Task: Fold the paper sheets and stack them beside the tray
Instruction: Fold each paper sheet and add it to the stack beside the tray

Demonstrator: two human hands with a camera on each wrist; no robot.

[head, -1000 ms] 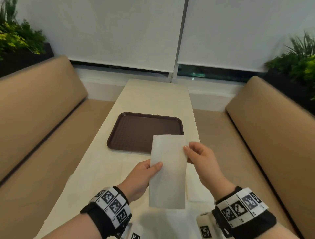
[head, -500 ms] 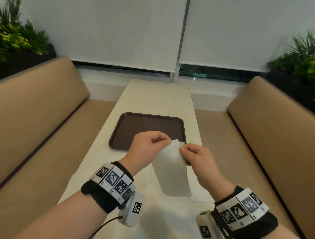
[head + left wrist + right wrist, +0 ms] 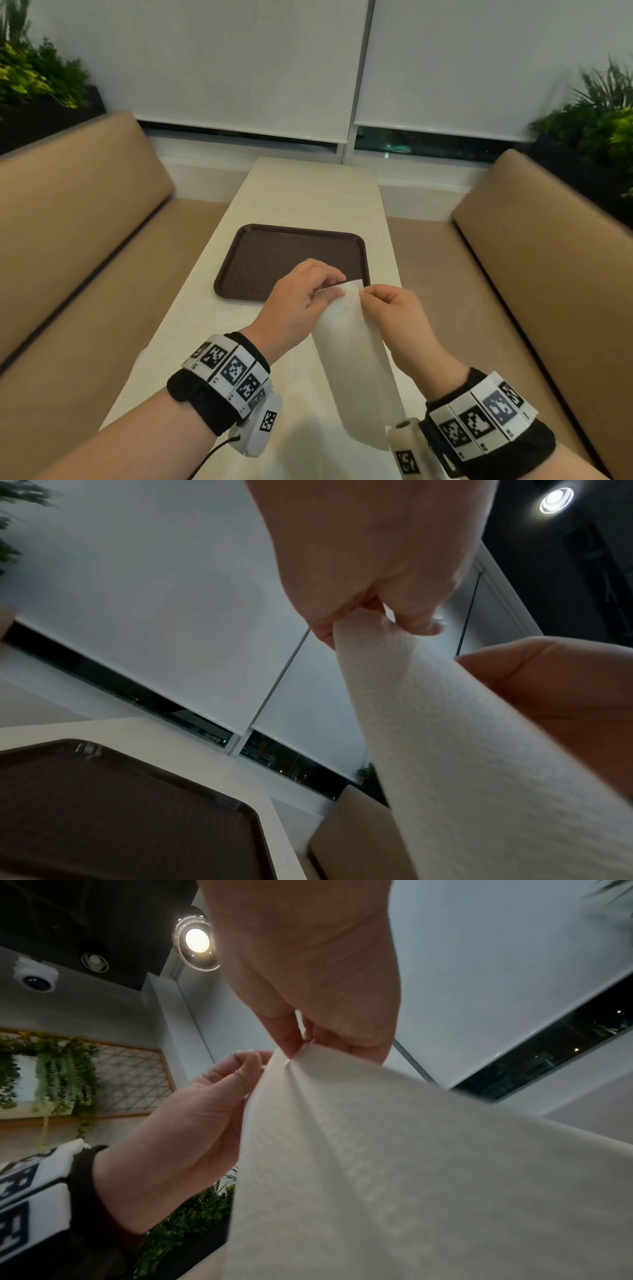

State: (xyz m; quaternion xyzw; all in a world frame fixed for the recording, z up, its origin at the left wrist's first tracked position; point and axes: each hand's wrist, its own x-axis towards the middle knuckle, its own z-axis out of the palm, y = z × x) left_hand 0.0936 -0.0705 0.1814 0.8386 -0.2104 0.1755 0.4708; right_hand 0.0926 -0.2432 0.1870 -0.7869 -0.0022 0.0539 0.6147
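White textured paper sheet (image 3: 356,363) pinched at its top edge by both hands, hanging free over the pale table (image 3: 308,192).

Left hand (image 3: 301,301) curled, thumb and fingertips nipping the top left corner; right hand (image 3: 394,315) curled likewise on the top right corner, just beside it. Likely slips: corners misaligned so the crease runs crooked, a thin layer tearing under too hard a pull, the loose lower end swinging and curling. Lower end of the sheet cut off behind the right wrist band; layer count and existing crease hard to make out. Farther off, dark brown ribbed plastic tray (image 3: 291,260) flat on the table, near corner hidden by the hands; no folded stack discernible beside it.
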